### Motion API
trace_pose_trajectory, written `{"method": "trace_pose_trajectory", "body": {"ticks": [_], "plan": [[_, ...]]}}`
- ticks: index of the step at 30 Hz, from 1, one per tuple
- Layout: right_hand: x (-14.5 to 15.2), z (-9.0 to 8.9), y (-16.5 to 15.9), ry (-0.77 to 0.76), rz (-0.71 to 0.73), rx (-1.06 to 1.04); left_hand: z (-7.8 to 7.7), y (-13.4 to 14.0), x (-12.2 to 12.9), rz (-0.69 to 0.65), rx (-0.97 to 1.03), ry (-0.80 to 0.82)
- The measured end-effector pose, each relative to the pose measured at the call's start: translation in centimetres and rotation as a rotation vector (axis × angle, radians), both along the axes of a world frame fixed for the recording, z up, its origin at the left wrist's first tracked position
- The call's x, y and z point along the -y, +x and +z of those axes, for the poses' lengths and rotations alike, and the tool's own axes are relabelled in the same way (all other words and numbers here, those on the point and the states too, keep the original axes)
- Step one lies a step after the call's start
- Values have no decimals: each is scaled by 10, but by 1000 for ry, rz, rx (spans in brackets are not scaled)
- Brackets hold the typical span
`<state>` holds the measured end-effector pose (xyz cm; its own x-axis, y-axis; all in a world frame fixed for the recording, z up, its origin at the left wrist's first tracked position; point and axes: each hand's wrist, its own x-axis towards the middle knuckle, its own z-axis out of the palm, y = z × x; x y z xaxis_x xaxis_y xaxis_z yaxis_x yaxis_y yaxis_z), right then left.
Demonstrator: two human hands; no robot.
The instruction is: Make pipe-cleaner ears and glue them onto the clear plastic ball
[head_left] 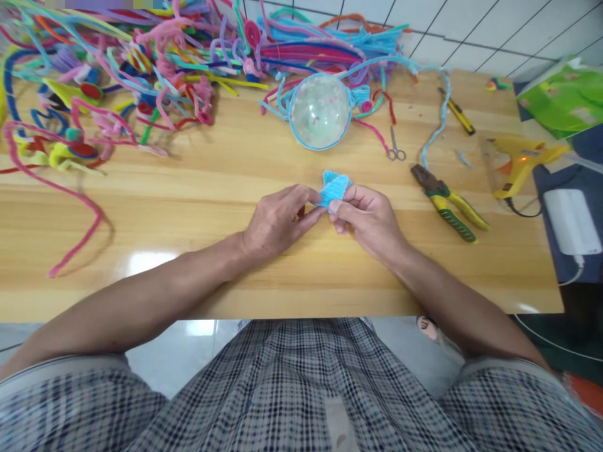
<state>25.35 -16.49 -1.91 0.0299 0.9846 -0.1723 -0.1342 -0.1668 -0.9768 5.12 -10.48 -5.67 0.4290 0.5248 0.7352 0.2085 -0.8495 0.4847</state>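
Nearest is a grey-and-black checked woven garment (301, 383), loose and creased, below the straight edge of the smooth, glossy, pale wood-grain worktop (198, 295). Just above the worktop, near the middle of its front part, a small light-blue fuzzy piece with ribbed, fan-like lobes (335, 189) is held between both hands. The left hand (287, 216) pinches its lower left edge with thumb and fingertips; the right hand (365, 216) grips its right side between thumb and bent fingers. The piece's wider end points away from the body and its narrower end towards the left fingertips, the long axis leaning slightly right; the fingers cover part of it.

To the right lie pliers with dark metal jaws and yellow-green handles (439, 188), jaws angled away to the left, and a yellow plastic glue gun with an orange light (532, 152). Beyond the hands sit small metal scissors (394, 148) and a clear, rounded, pink-flecked piece rimmed in light blue (320, 116). Farther off are a slim yellow-and-black cutter knife (459, 113) and a tangled heap of multicoloured fuzzy stems (169, 34), before a white surface with dark grid lines (471, 25).
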Motion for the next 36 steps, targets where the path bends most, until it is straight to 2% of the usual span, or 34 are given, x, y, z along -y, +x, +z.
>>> {"method": "trace_pose_trajectory", "body": {"ticks": [5, 9, 11, 16, 19, 26, 33, 36], "plan": [[0, -2, -3, 24, -11, -24, 0, 1, -2, 11, 14, 52], [-2, 0, -1, 2, -15, -50, 2, 0, 0, -6, 6, -19], [-3, 1, 1, -16, -14, -60, 6, -1, 1, -39, 15, -178], [-5, 2, 4, -51, 33, -48, 20, 0, -2, -203, 111, -843], [-4, 3, 6, -70, 85, -39, 24, 3, -5, -236, 151, -1024], [-4, 5, 8, -158, 190, -120, 26, 6, 0, -195, 279, -1086], [-5, 3, 10, -17, 204, 50, 27, 5, 0, -271, 281, -1139], [-5, 3, 10, -74, 211, -12, 23, 6, -1, -276, 273, -1121]]}}
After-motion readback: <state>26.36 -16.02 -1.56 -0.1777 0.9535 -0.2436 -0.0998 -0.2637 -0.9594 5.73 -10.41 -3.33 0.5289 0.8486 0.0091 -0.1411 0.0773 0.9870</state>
